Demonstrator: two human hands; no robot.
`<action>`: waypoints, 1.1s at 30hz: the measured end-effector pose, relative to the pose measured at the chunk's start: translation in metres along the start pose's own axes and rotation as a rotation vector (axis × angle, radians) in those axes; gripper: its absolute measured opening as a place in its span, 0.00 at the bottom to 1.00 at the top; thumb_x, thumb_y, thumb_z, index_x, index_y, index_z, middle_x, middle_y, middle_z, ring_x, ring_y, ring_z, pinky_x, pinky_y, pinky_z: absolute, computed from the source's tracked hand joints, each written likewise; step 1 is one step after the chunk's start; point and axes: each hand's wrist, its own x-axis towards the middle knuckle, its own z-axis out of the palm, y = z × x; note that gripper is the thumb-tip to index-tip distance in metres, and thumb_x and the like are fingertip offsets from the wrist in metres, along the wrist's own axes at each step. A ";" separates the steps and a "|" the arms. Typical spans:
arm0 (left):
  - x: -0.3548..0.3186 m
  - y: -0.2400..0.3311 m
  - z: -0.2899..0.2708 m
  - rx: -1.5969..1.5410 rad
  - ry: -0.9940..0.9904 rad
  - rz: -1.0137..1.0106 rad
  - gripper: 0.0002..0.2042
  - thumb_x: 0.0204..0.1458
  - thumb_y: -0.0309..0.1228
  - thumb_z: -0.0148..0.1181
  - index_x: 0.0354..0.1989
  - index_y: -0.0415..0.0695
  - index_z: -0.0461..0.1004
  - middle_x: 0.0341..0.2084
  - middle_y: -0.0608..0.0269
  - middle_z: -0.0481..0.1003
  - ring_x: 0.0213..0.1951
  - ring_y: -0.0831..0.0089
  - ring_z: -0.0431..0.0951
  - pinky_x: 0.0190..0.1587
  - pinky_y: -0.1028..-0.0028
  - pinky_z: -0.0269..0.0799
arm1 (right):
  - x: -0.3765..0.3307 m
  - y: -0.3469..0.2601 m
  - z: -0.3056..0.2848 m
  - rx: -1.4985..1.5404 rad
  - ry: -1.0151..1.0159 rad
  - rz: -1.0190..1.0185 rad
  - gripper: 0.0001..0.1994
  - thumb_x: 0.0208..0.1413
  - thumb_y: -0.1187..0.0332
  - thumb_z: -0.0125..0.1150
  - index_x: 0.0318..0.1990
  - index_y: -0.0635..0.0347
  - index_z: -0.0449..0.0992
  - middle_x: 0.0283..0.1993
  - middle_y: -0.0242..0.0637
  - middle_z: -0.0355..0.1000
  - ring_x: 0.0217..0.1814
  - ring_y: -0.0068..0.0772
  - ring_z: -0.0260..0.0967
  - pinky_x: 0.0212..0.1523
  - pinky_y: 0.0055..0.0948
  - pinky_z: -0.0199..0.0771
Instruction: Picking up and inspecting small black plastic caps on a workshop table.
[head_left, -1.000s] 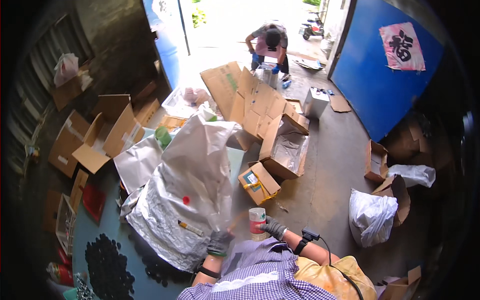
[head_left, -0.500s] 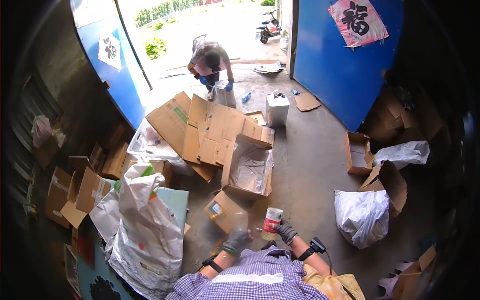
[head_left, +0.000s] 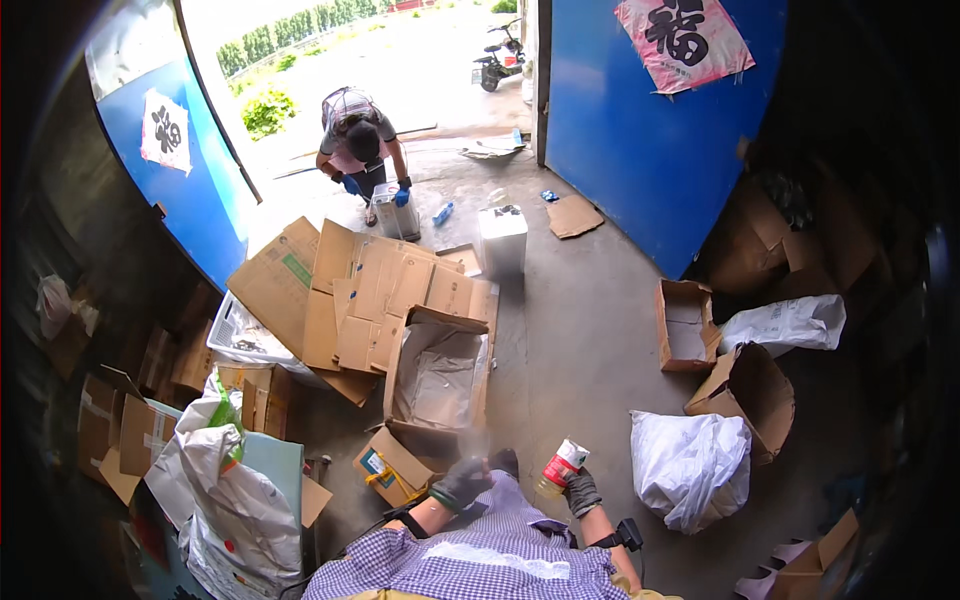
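Observation:
My right hand [head_left: 582,493], in a grey glove, is wrapped round a clear plastic bottle [head_left: 563,466] with a red and white label. The bottle tilts to the right in front of my body. My left hand [head_left: 462,483], also gloved, is closed to the left of the bottle and apart from it. A see-through, blurred shape shows just above the left fingers; what it is I cannot make out. Beyond that hand lie a small cardboard box [head_left: 392,466] with a yellow strap and a larger open carton [head_left: 440,368] with paper in it.
Flattened cardboard [head_left: 345,295] leans over a white basket [head_left: 238,335]. A white sack [head_left: 215,510] stands at left, a white plastic bag [head_left: 690,468] and open boxes [head_left: 745,395] at right. Near the blue doors, a person [head_left: 362,150] in blue gloves bends over a metal can [head_left: 398,215]; another white can [head_left: 503,243] stands nearby.
My view has turned, so the surroundings sit further left and lower. The bottle has gone from nearly upright to tilted right, still in my right hand. My left hand stays closed.

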 end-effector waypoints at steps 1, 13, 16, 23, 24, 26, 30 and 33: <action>0.018 0.005 0.007 -0.095 -0.017 -0.080 0.08 0.45 0.32 0.57 0.27 0.43 0.65 0.23 0.64 0.66 0.32 0.68 0.67 0.42 0.67 0.63 | 0.012 -0.007 -0.002 -0.002 0.019 -0.048 0.23 0.40 0.63 0.67 0.44 0.58 0.68 0.38 0.33 0.70 0.36 0.29 0.69 0.34 0.29 0.70; 0.305 0.110 0.137 -0.414 -0.229 -0.162 0.08 0.43 0.28 0.58 0.30 0.41 0.68 0.26 0.62 0.70 0.34 0.70 0.70 0.41 0.71 0.67 | 0.243 -0.239 -0.059 0.080 0.061 -0.143 0.24 0.41 0.66 0.66 0.46 0.59 0.65 0.41 0.34 0.68 0.40 0.33 0.68 0.42 0.33 0.70; 0.353 0.138 0.182 -0.394 -0.009 -0.266 0.10 0.46 0.34 0.54 0.27 0.40 0.65 0.25 0.57 0.66 0.30 0.63 0.68 0.42 0.65 0.66 | 0.285 -0.289 -0.064 0.172 0.024 -0.179 0.21 0.41 0.66 0.65 0.44 0.58 0.65 0.39 0.33 0.68 0.39 0.33 0.68 0.41 0.35 0.70; 0.513 0.169 0.245 -0.311 -0.076 -0.382 0.09 0.47 0.32 0.53 0.28 0.38 0.68 0.28 0.57 0.69 0.29 0.69 0.71 0.37 0.70 0.69 | 0.414 -0.375 -0.100 0.177 0.164 -0.117 0.22 0.41 0.68 0.64 0.45 0.58 0.65 0.38 0.32 0.68 0.38 0.33 0.68 0.40 0.36 0.71; 0.540 0.171 0.249 -0.309 -0.074 -0.384 0.09 0.47 0.32 0.53 0.28 0.38 0.68 0.28 0.57 0.69 0.29 0.69 0.71 0.37 0.70 0.69 | 0.437 -0.389 -0.106 0.180 0.165 -0.115 0.22 0.41 0.68 0.64 0.45 0.58 0.65 0.38 0.32 0.68 0.38 0.33 0.68 0.40 0.36 0.71; 0.603 0.171 0.254 -0.243 -0.127 -0.286 0.03 0.48 0.28 0.49 0.29 0.43 0.68 0.29 0.62 0.68 0.35 0.72 0.69 0.42 0.74 0.65 | 0.491 -0.429 -0.114 0.180 0.188 -0.142 0.22 0.41 0.68 0.63 0.46 0.57 0.64 0.38 0.33 0.68 0.38 0.33 0.68 0.39 0.36 0.72; 0.653 0.254 0.342 0.368 -0.045 -0.168 0.08 0.47 0.24 0.51 0.36 0.40 0.69 0.30 0.63 0.70 0.37 0.69 0.70 0.45 0.75 0.64 | 0.584 -0.521 -0.107 0.136 0.176 -0.190 0.20 0.43 0.69 0.63 0.45 0.57 0.64 0.39 0.32 0.68 0.38 0.31 0.68 0.38 0.34 0.73; 0.702 0.283 0.349 0.332 0.021 -0.060 0.14 0.45 0.24 0.53 0.43 0.37 0.67 0.26 0.65 0.68 0.34 0.71 0.69 0.45 0.75 0.64 | 0.661 -0.579 -0.086 0.077 0.102 -0.176 0.20 0.43 0.69 0.62 0.45 0.57 0.64 0.39 0.32 0.68 0.38 0.31 0.68 0.38 0.33 0.73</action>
